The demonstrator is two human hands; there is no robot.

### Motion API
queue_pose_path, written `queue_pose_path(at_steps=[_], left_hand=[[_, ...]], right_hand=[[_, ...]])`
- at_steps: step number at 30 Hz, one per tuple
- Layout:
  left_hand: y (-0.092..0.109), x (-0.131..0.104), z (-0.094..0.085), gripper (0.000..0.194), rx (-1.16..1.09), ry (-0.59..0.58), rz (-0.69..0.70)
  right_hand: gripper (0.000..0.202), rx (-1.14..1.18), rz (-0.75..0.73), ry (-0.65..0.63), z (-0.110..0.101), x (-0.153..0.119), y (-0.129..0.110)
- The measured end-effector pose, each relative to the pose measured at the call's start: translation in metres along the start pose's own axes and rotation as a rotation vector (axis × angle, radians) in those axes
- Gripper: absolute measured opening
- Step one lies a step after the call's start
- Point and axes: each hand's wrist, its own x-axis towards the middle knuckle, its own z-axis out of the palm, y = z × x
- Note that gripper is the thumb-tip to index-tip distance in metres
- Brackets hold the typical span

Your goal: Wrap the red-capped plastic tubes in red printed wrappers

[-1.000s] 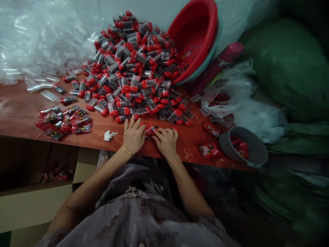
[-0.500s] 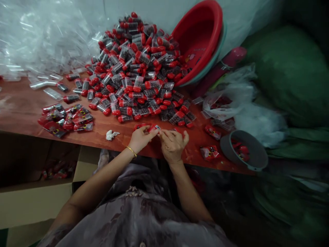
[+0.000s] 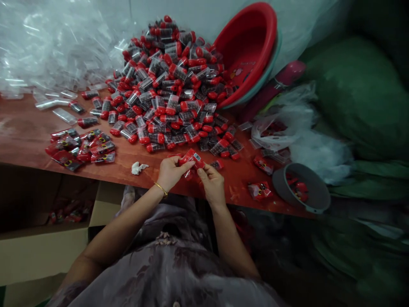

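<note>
To the left of the heap of red-capped tubes (image 3: 172,89) spreads a mass of clear plastic pieces (image 3: 57,51). Left of the heap's front edge, a cluster of red packets (image 3: 81,149) lies on the reddish desk (image 3: 19,132); below the desk's edge, farther toward the person than the heap, is an open cardboard box (image 3: 44,256) with more red items inside. A crumpled white scrap (image 3: 138,168) lies in front of the heap's left part.

Directly in front of the heap, the left hand (image 3: 170,174) grips a red packet (image 3: 191,156) with a small white label, thumb laid over it. The right hand (image 3: 213,183) pinches the same packet near its right end, thumb against fingers.

Right of the heap, a red basin (image 3: 271,25) leans against it, with a teal basin (image 3: 266,74) behind. Farther right of the heap come a white plastic bag (image 3: 302,113), a loose packet (image 3: 260,190) toward the front, and a grey bowl (image 3: 321,185) holding red pieces.
</note>
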Motion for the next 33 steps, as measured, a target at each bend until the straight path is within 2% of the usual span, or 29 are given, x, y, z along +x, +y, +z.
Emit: queue_pose_path(at_steps=[3, 7, 10, 13, 16, 18, 20, 23, 25, 27, 29, 31, 33], left_hand=[[-0.005, 0.002, -0.004, 0.040, 0.239, -0.042, 0.081], [-0.006, 0.009, -0.013, 0.041, 0.646, 0.025, 0.171], [-0.003, 0.015, -0.018, 0.034, 0.975, 0.035, 0.263], [-0.003, 0.017, -0.019, 0.030, 1.177, 0.031, 0.418], [-0.006, 0.020, -0.019, 0.050, 1.238, 0.051, 0.488], [-0.010, 0.024, -0.019, 0.060, 1.231, 0.067, 0.513], [-0.011, 0.028, -0.021, 0.061, 1.205, 0.082, 0.553], [-0.005, 0.026, -0.024, 0.052, 1.121, 0.109, 0.625], [0.001, 0.017, -0.024, 0.040, 1.014, 0.123, 0.635], [0.007, 0.003, -0.022, 0.035, 0.882, 0.106, 0.572], [0.006, -0.011, -0.017, 0.035, 0.709, 0.051, 0.429], [0.001, -0.019, -0.010, 0.035, 0.469, -0.021, 0.277], [-0.007, -0.021, -0.002, 0.032, 0.226, -0.040, 0.174]], right_hand=[[0.035, 0.000, 0.051, 0.086, 0.005, 0.002, 0.004], [0.043, -0.064, 0.086, 0.210, 0.005, 0.009, 0.009], [0.041, -0.156, 0.014, 0.199, 0.002, 0.013, 0.007], [0.042, -0.256, -0.090, 0.199, 0.003, 0.012, 0.001], [0.043, -0.295, -0.158, 0.217, 0.007, 0.008, -0.002], [0.043, -0.299, -0.171, 0.227, 0.010, 0.006, -0.001], [0.043, -0.290, -0.147, 0.258, 0.013, 0.004, 0.001], [0.045, -0.256, -0.089, 0.298, 0.015, 0.005, 0.005], [0.043, -0.197, -0.048, 0.301, 0.016, 0.006, 0.006], [0.042, -0.087, 0.009, 0.299, 0.019, 0.006, 0.007], [0.041, 0.029, 0.061, 0.289, 0.023, 0.004, 0.007], [0.040, 0.083, 0.086, 0.251, 0.029, 0.000, 0.005], [0.039, 0.072, 0.086, 0.204, 0.035, -0.006, 0.002]])
